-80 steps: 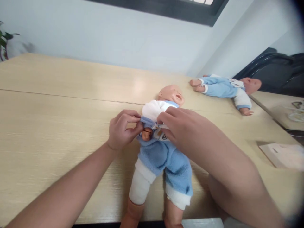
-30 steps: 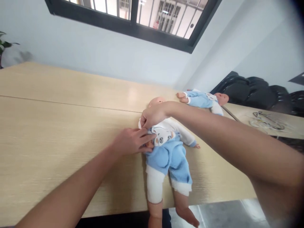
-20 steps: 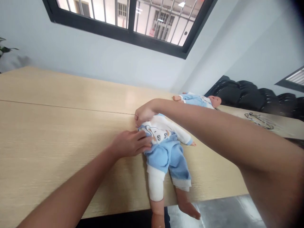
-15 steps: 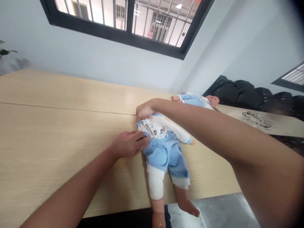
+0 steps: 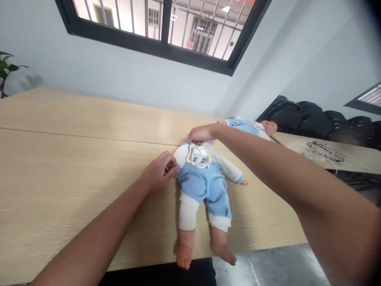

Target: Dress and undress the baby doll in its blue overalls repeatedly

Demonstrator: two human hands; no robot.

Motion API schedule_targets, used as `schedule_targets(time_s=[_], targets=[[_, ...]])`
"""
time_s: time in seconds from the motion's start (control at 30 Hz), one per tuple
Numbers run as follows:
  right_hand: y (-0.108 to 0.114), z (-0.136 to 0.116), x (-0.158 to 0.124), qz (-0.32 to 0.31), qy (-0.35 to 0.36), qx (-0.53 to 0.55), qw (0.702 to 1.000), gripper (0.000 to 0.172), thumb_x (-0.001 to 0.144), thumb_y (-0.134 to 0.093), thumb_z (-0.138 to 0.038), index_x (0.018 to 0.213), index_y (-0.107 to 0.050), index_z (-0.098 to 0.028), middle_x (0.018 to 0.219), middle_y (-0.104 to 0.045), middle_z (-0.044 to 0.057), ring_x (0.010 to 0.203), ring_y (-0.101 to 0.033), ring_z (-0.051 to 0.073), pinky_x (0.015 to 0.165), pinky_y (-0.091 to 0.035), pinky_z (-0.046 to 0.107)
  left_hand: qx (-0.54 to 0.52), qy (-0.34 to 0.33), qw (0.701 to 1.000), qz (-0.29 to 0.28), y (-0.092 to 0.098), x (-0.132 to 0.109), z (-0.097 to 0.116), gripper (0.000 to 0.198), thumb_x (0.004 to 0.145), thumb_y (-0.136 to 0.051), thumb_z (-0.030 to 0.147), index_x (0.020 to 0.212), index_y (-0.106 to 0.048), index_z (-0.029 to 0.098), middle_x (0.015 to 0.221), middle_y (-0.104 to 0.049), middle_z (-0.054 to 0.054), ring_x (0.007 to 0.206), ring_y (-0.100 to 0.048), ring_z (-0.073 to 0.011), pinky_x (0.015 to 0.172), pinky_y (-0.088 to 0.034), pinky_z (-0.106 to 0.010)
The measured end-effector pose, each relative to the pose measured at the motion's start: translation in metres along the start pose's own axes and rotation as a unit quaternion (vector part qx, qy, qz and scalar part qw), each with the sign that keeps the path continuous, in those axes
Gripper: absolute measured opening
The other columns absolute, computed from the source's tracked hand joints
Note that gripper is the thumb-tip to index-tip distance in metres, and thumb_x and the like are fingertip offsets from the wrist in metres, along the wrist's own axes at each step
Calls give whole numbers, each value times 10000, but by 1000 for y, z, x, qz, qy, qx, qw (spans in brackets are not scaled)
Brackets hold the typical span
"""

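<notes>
A baby doll (image 5: 203, 183) in a blue and white suit lies on its back on the wooden table (image 5: 74, 159), its bare feet over the near edge. My left hand (image 5: 158, 173) is closed at the end of the doll's near sleeve, pinching the cuff or the doll's hand. My right hand (image 5: 201, 134) reaches across and is closed on the suit's collar at the doll's neck, and it hides the doll's head. An elephant picture shows on the suit's white chest.
A second doll (image 5: 253, 127) in the same blue suit lies at the table's far right corner. Black chairs (image 5: 315, 115) stand behind it. Cables (image 5: 326, 150) lie on a neighbouring table at the right. A window with bars fills the wall above. A plant (image 5: 6, 71) is at far left.
My right hand moved from the doll's waist up to its collar and pulled the white top straight. My left hand shifted out to the sleeve end. The doll slid away from the edge.
</notes>
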State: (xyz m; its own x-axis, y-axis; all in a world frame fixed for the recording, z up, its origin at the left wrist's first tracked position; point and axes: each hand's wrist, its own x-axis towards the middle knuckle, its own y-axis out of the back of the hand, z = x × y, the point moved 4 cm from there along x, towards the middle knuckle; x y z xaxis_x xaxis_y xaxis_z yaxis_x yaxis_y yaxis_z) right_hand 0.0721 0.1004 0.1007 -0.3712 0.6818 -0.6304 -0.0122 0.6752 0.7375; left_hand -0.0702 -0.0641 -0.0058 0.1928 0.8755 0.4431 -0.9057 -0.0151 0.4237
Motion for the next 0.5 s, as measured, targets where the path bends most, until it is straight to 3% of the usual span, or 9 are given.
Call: schedule_targets(time_s=[0.1, 0.17, 0.33, 0.5], targets=[[-9, -4, 0, 10, 8, -6, 1000, 387, 853, -728, -509, 706, -579, -184, 621, -501, 10, 604, -481, 148, 598, -429, 290, -161, 180, 970, 28, -10, 2, -18, 438, 968, -574, 579, 1138, -471, 189, 846, -657, -17, 638, -666, -142, 590, -532, -263], [-15, -11, 6, 6, 16, -15, 1000, 387, 861, -728, -497, 696, -573, -183, 624, -501, 5, 608, -487, 143, 604, -425, 280, -214, 251, 943, 40, -16, 2, -24, 526, 927, -628, 601, 1195, -483, 172, 843, -690, -31, 658, -672, -153, 603, -536, -267], [-28, -32, 29, -29, 28, -24, 999, 400, 919, -647, -514, 711, -554, -185, 617, -442, -24, 554, -403, 115, 555, -365, 271, -247, 315, 915, -38, -20, 4, -24, 468, 853, -730, 542, 1111, -650, 159, 801, -693, -28, 631, -629, -148, 538, -493, -244], [-37, -55, 43, -52, 5, -120, 991, 376, 849, -730, -514, 746, -628, -168, 630, -492, -11, 559, -449, 136, 576, -392, 301, -216, 311, 924, -45, -11, 5, -18, 388, 839, -745, 468, 1061, -678, 157, 767, -652, -7, 604, -601, -130, 534, -499, -241]])
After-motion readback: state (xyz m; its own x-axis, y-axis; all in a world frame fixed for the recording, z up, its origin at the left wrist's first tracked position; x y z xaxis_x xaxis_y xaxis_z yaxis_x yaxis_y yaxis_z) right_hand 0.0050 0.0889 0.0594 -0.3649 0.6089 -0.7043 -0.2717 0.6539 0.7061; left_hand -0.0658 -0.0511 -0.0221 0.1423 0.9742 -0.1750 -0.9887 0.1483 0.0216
